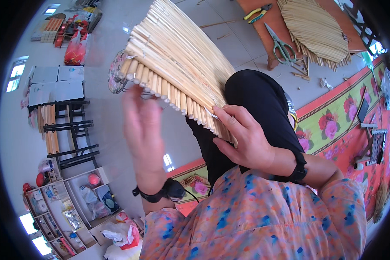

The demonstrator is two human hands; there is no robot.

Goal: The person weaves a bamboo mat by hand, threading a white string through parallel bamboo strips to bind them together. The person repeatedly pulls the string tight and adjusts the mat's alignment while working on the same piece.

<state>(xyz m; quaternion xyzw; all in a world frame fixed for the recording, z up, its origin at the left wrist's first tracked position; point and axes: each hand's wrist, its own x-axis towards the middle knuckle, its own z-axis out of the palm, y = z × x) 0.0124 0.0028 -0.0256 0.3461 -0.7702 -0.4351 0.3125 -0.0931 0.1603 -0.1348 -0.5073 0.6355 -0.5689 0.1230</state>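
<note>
A long panel of pale, straight stalks (182, 56), tied side by side with thin thread, slants up and away across my lap. Its cut round ends form a stepped edge facing me. My right hand (245, 138) grips the panel's near right corner, thumb below and fingers on top, close to a bit of white thread. Beside the left end of the stepped edge is my left hand (143, 119), smeared by motion. Its fingers are too blurred to read, and whether it touches the stalks cannot be told.
On the orange-brown table (271, 41) at the far right lie scissors (281, 45), yellow-handled pliers (258, 14) and another stalk panel (316, 30). A floral stool seat (116, 71) shows behind the panel. Compartmented shelves (52, 212) stand at left. Loose stalks lie on the tiled floor.
</note>
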